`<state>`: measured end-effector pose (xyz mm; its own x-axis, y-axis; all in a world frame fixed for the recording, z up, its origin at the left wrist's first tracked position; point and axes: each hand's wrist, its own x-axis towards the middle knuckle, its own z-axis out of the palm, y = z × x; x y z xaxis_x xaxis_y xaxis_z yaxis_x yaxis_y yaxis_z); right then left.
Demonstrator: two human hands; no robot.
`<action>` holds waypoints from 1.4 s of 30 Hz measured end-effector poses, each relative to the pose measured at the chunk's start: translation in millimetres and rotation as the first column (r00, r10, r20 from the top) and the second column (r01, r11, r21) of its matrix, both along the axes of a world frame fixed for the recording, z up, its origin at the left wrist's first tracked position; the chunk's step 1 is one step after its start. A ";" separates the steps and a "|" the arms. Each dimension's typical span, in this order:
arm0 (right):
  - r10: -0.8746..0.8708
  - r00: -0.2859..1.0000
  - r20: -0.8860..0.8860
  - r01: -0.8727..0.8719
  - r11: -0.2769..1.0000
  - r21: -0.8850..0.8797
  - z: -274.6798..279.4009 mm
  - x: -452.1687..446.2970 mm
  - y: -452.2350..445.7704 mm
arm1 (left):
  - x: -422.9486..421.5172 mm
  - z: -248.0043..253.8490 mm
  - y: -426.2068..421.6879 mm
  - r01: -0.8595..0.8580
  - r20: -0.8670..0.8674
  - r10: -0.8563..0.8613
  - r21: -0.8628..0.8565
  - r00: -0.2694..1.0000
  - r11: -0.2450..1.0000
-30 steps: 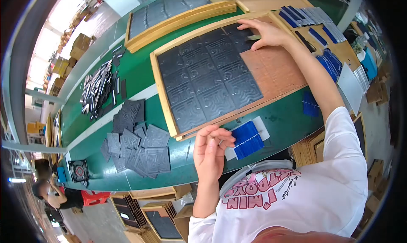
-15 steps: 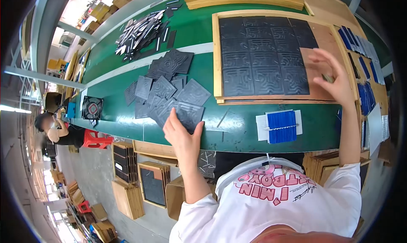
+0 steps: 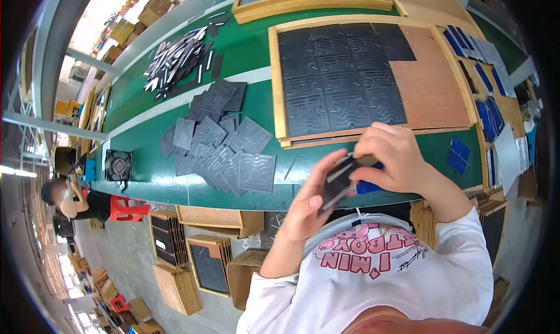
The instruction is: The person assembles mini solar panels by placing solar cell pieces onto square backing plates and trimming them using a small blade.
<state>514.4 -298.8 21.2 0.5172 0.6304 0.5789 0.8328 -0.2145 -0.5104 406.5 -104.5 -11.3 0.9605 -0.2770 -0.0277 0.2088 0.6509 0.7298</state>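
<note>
A dark square tile (image 3: 337,182) with pale strips on its face is tilted up over the table's front edge. My left hand (image 3: 308,203) grips it by its side, thumb on the near face. My right hand (image 3: 391,159) is closed at the tile's upper corner; a small brownish thing shows between its fingers, too small to name. Behind both hands, a wooden frame (image 3: 277,83) holds rows of dark patterned tiles (image 3: 341,77), with bare brown board (image 3: 434,92) on its right. A heap of loose tiles (image 3: 213,138) lies to the left. Blue pieces (image 3: 368,186) are partly hidden under my right hand.
A pile of thin dark and white strips (image 3: 178,63) lies at the back left. A small fan (image 3: 118,165) stands at the table's left end. Another wooden frame (image 3: 315,7) is at the back. Blue and silver strips (image 3: 490,115) lie at right. A person (image 3: 81,200) sits far left.
My left hand has lifted a tile off the heap and brought it right, in front of me. My right hand has come down and left from the frame to the tile.
</note>
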 end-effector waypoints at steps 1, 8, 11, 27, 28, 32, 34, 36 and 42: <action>-0.033 0.995 0.093 0.032 0.999 0.011 -2.0 0.3 3.9 | -0.4 -0.7 -10.8 0.059 -0.077 -0.068 -0.120 0.995 0.991; -0.114 0.960 0.254 0.104 0.993 0.053 -1.2 16.2 -7.7 | 11.9 -9.0 -30.2 0.153 -0.105 -0.167 -0.131 0.980 0.979; 0.064 0.956 0.286 -0.054 0.998 -0.041 2.9 10.9 -13.5 | 14.0 0.8 -33.9 0.099 -0.175 -0.119 -0.116 0.977 0.988; 0.225 0.970 0.087 -0.205 0.960 -0.191 -24.6 -44.3 -36.3 | 44.6 -5.3 -14.4 -0.161 -0.117 0.135 -0.257 0.984 0.953; 0.086 0.996 0.007 -0.084 0.984 -0.158 -28.0 -42.6 -41.9 | 45.1 -7.0 -11.2 -0.161 -0.105 0.138 -0.263 0.985 0.951; -0.119 0.991 -0.053 0.105 0.971 -0.212 -30.1 -27.5 -54.7 | 48.1 -5.7 -9.8 -0.122 -0.052 0.111 -0.358 0.992 0.926; -0.131 0.989 -0.074 0.106 0.957 -0.269 -33.0 -25.8 -58.2 | 49.1 -5.4 -10.7 -0.097 -0.004 0.099 -0.257 0.995 0.962; -0.123 0.989 -0.078 0.095 0.951 -0.294 -34.3 -25.8 -58.6 | 49.8 -5.0 -10.8 -0.093 -0.025 0.090 -0.223 0.996 0.970; -0.117 0.989 -0.086 0.083 0.941 -0.327 -34.6 -24.9 -57.4 | 51.2 -13.6 -15.2 -0.114 0.056 0.124 -0.164 0.991 0.980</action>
